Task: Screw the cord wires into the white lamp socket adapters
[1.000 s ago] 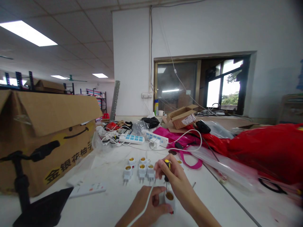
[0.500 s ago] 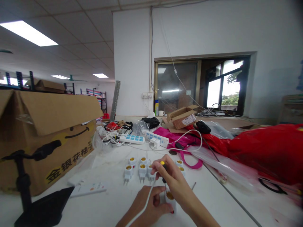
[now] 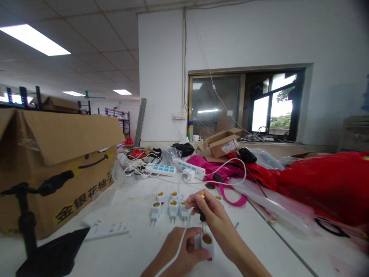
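Note:
My left hand point(image 3: 181, 246) is shut around a white lamp socket adapter point(image 3: 206, 243) with a brass-coloured centre, and a white cable point(image 3: 178, 242) runs past the hand. My right hand point(image 3: 215, 215) pinches a small screwdriver point(image 3: 202, 215) with a black and yellow handle. Its thin shaft points down into the socket's opening, and the tip is hidden there. Just beyond my hands, several similar white sockets stand on the white table, among them one with plug pins point(image 3: 173, 210) facing me.
Two white power strips point(image 3: 160, 169) lie tangled with cables behind the sockets. A large cardboard box point(image 3: 57, 165) stands at the left, and a black stand point(image 3: 27, 215) is in front of it. Red plastic point(image 3: 325, 184) and a pink bag point(image 3: 207, 163) cover the right side.
My right hand has shifted slightly right, and the screwdriver handle stands more upright over the socket. My left hand and the socket have barely moved.

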### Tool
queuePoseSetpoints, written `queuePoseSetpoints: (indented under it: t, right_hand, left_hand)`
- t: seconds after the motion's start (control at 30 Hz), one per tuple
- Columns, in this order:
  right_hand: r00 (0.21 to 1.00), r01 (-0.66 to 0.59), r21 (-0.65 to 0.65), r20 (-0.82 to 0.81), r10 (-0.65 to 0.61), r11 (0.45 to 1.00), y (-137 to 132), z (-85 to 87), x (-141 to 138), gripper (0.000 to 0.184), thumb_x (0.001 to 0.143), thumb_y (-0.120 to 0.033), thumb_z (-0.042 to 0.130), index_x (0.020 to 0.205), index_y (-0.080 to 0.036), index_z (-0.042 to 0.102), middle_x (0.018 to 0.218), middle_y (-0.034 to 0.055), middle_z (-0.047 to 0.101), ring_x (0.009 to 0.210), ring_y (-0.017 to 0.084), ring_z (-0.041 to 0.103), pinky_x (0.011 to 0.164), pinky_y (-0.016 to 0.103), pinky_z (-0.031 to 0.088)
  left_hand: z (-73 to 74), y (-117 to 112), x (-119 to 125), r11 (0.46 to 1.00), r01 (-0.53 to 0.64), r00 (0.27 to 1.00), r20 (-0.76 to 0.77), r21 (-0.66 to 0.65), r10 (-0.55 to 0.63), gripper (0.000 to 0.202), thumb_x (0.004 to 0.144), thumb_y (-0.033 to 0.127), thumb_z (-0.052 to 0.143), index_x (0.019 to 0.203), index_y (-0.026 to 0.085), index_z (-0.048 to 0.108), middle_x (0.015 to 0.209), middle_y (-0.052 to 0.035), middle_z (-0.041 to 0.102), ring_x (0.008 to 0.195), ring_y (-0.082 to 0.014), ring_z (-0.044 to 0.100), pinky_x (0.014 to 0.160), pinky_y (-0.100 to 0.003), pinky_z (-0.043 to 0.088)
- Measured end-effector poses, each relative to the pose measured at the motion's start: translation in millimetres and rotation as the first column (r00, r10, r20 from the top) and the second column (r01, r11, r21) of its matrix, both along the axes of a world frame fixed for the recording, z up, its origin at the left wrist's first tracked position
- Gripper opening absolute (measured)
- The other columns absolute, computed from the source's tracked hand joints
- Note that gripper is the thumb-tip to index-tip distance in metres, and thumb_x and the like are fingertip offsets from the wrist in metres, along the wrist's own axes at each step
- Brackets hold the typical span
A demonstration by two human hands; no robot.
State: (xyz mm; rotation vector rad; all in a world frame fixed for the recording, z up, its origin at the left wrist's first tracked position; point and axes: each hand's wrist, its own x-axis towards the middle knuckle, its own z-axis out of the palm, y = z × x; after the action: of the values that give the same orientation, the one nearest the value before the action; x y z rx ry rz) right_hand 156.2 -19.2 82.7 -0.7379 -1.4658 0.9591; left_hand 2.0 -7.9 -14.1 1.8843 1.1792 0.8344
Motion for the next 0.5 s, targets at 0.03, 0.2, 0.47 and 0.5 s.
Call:
queuePoseSetpoints:
  t: [0.03,0.2,0.47,0.5]
  right_hand:
    - [1.0,0.001,-0.005,-0.013,-0.001,1.0,-0.1,0.3,1.0,0.048,0.094,-0.07,0.071,0.084,-0.024,0.063,0.078,0.0008,0.063,0.069,0.019,0.056,0.066,0.033,0.045]
    - [0.996,0.014,-0.023,-0.091,-0.016,1.0,9.7,-5.9,1.5,0.05,0.093,-0.071,0.072,0.086,-0.026,0.051,0.066,-0.0104,0.035,0.054,0.011,0.031,0.052,0.027,0.029]
    - [0.999,-0.017,-0.002,-0.042,0.017,1.0,14.6,-15.4,-6.1,0.05,0.104,-0.071,0.054,0.097,-0.023,0.066,0.069,-0.0044,0.05,0.062,0.015,0.043,0.06,0.032,0.036]
    - [1.0,-0.017,0.007,-0.025,0.017,1.0,12.4,-14.6,-7.0,0.046,0.103,-0.068,0.06,0.095,-0.023,0.066,0.072,-0.0027,0.055,0.065,0.016,0.048,0.063,0.032,0.039]
  left_hand:
    - [-0.1,-0.2,0.3,1.0,-0.008,1.0,0.0,-0.006,0.008,0.061,0.073,0.049,0.094,0.128,0.025,0.082,0.067,0.0065,0.053,0.064,-0.0143,0.044,0.064,-0.031,0.032]
    - [-0.9,-1.4,-0.8,1.0,-0.012,1.0,-0.003,-0.009,0.012,0.055,0.075,0.049,0.092,0.121,0.022,0.083,0.068,0.0065,0.054,0.068,-0.0146,0.046,0.067,-0.03,0.033]
    - [6.2,-3.3,0.4,1.0,-0.003,1.0,-0.015,-0.011,0.003,0.042,0.075,0.046,0.092,0.107,0.02,0.084,0.064,0.0077,0.051,0.062,-0.0129,0.043,0.061,-0.03,0.028]
    - [7.4,-4.1,0.9,1.0,-0.004,1.0,-0.016,-0.004,0.004,0.039,0.075,0.044,0.092,0.106,0.02,0.084,0.062,0.0081,0.05,0.061,-0.0125,0.042,0.06,-0.03,0.028]
